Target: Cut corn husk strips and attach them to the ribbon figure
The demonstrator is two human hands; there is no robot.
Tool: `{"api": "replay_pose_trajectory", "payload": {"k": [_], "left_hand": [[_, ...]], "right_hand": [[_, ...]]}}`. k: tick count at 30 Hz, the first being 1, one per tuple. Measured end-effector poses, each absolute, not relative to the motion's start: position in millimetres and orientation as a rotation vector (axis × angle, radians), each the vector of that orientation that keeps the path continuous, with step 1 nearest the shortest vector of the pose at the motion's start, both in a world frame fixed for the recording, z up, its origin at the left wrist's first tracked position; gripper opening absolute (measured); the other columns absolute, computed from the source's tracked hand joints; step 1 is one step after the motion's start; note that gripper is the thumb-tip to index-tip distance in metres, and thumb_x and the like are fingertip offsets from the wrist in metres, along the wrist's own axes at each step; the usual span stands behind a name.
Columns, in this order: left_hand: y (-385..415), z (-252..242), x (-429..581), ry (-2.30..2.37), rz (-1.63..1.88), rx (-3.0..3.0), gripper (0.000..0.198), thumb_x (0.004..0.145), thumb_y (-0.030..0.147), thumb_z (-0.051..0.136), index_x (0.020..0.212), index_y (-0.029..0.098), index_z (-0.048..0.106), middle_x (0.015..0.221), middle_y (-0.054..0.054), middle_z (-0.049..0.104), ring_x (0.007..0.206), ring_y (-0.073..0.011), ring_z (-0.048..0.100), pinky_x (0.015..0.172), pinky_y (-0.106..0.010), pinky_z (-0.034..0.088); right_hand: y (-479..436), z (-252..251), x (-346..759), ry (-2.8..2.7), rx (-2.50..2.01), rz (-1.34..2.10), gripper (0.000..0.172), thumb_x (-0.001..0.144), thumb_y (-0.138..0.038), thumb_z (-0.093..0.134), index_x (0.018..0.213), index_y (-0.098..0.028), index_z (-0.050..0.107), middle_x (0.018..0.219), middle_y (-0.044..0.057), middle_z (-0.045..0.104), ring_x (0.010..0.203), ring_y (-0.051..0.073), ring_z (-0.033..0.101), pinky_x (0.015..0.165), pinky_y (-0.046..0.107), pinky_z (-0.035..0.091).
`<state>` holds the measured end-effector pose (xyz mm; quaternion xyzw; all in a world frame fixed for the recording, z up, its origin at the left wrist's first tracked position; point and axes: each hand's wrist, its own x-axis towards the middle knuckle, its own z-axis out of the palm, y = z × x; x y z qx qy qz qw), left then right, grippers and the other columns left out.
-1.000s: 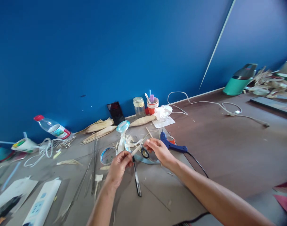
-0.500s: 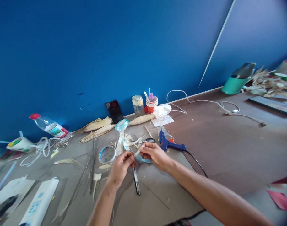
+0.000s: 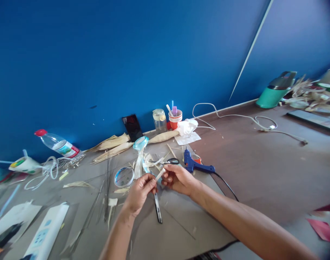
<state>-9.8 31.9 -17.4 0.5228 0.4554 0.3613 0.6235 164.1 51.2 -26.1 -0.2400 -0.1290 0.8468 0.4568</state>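
A short, pale, narrow strip, maybe corn husk, slants between my two hands above the table. My left hand pinches its lower end between thumb and fingers. At its upper end is my right hand, its fingers curled round the tip. Just below the hands lies a utility knife with a black end. Behind them are a pair of scissors, partly hidden, and a tangle of pale husk strips. A roll of tape rests left of my hands.
A blue glue gun with a black cord lies to the right. Along the wall stand a phone, a lidded jar and paper cups. Thin wires, a power strip and a tilted bottle are at left.
My right hand's fingers have shifted slightly on the strip's upper end, and more of the strip shows between the hands. My left hand keeps its pinch. The view has moved very slightly.
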Motion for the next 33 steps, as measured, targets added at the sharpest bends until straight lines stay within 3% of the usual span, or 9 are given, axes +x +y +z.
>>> {"api": "replay_pose_trajectory", "payload": {"k": [3, 7, 13, 16, 22, 33], "left_hand": [[32.8, -14.4, -9.8, 1.037, 0.886, 1.114, 0.023, 0.074, 0.036, 0.069, 0.072, 0.016, 0.058, 0.063, 0.003, 0.051, 0.056, -0.0086, 0.047, 0.063, -0.024, 0.042], [34.0, -10.3, -8.2, 1.040, 0.991, 0.984, 0.025, 0.069, 0.035, 0.073, 0.069, 0.016, 0.057, 0.062, 0.004, 0.050, 0.053, -0.0074, 0.044, 0.066, -0.027, 0.046], [34.4, -15.1, -6.1, 1.111, 1.006, 1.099, 0.024, 0.072, 0.036, 0.070, 0.068, 0.015, 0.059, 0.063, 0.002, 0.054, 0.057, -0.0093, 0.046, 0.061, -0.023, 0.041], [33.9, -17.1, -5.1, 1.128, 0.974, 1.203, 0.023, 0.074, 0.036, 0.067, 0.069, 0.015, 0.059, 0.068, 0.000, 0.060, 0.059, -0.0102, 0.048, 0.059, -0.022, 0.039], [31.1, -15.4, -2.7, 1.160, 0.924, 1.268, 0.024, 0.075, 0.039, 0.066, 0.071, 0.016, 0.060, 0.062, 0.002, 0.056, 0.058, -0.0111, 0.048, 0.058, -0.022, 0.039], [29.4, -16.8, -6.5, 1.069, 0.864, 1.304, 0.023, 0.078, 0.038, 0.063, 0.074, 0.016, 0.056, 0.065, 0.002, 0.051, 0.061, -0.0106, 0.047, 0.060, -0.022, 0.038]], "right_hand": [[57.3, -24.3, 173.4, -0.236, -0.464, 2.039, 0.015, 0.073, -0.019, 0.062, 0.061, -0.015, 0.053, 0.053, -0.004, 0.047, 0.042, 0.005, 0.034, 0.050, 0.022, 0.034], [58.6, -21.4, 179.5, -0.276, -0.413, 1.977, 0.021, 0.075, -0.030, 0.063, 0.062, -0.015, 0.056, 0.056, -0.002, 0.051, 0.044, 0.007, 0.038, 0.052, 0.024, 0.036], [43.4, -24.8, 158.3, -0.617, -0.602, 1.998, 0.029, 0.068, -0.042, 0.072, 0.071, -0.014, 0.063, 0.063, -0.002, 0.058, 0.049, 0.009, 0.050, 0.053, 0.024, 0.038], [40.9, -28.3, 151.2, -0.690, -0.630, 1.979, 0.029, 0.067, -0.041, 0.072, 0.065, -0.014, 0.060, 0.059, -0.003, 0.057, 0.046, 0.008, 0.050, 0.050, 0.023, 0.035], [43.4, -32.9, 150.0, -0.608, -0.694, 2.002, 0.028, 0.063, -0.033, 0.075, 0.057, -0.015, 0.055, 0.052, -0.004, 0.055, 0.040, 0.006, 0.044, 0.047, 0.023, 0.035], [44.1, -32.2, 153.5, -0.399, -0.597, 2.128, 0.017, 0.065, -0.024, 0.066, 0.059, -0.015, 0.053, 0.050, -0.004, 0.053, 0.042, 0.006, 0.037, 0.051, 0.024, 0.034]]}}
